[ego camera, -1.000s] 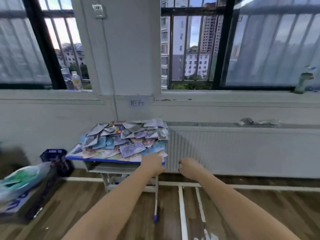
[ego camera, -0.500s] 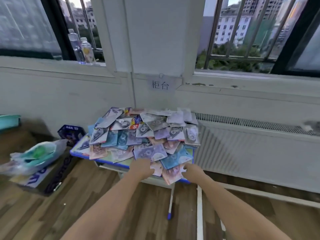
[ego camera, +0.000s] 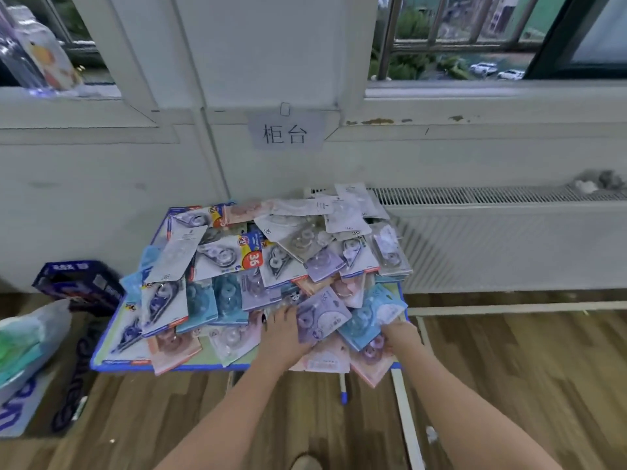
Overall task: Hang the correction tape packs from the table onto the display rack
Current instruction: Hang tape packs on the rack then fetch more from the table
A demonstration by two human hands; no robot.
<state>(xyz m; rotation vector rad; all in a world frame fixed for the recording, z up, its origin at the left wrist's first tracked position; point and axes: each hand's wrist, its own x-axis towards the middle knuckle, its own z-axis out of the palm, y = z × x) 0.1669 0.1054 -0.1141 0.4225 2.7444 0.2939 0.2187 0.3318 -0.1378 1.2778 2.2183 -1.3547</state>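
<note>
- Compared with half a second ago, the view is sitting much closer to the bench [ego camera: 112,362], and both hands are now lying on the heap rather than at its near edge.
- The left hand [ego camera: 283,334] is resting palm-down on the correction tape packs [ego camera: 258,266] beside a lilac pack [ego camera: 322,318]; whether its grip is wide or closing cannot be told.
- The right hand [ego camera: 402,335] is reaching into the near right corner of the heap, touching a light blue pack [ego camera: 364,325]; its fingers are hidden under the cards, so its grip cannot be told either.
- The packs are lying in a loose, overlapping pile covering nearly all of the small blue-edged bench, some hanging over its front.
- The bench is standing on a wood-plank floor [ego camera: 509,385] against a pale wall, below a paper sign [ego camera: 285,132] with two characters, with a ribbed white radiator [ego camera: 509,245] just to the right.
- The packs are flat cards in lilac, teal, pink and white, each carrying a clear plastic blister.
- A dark blue box [ego camera: 79,288] and a plastic bag [ego camera: 30,337] are sitting on the floor to the left.
</note>
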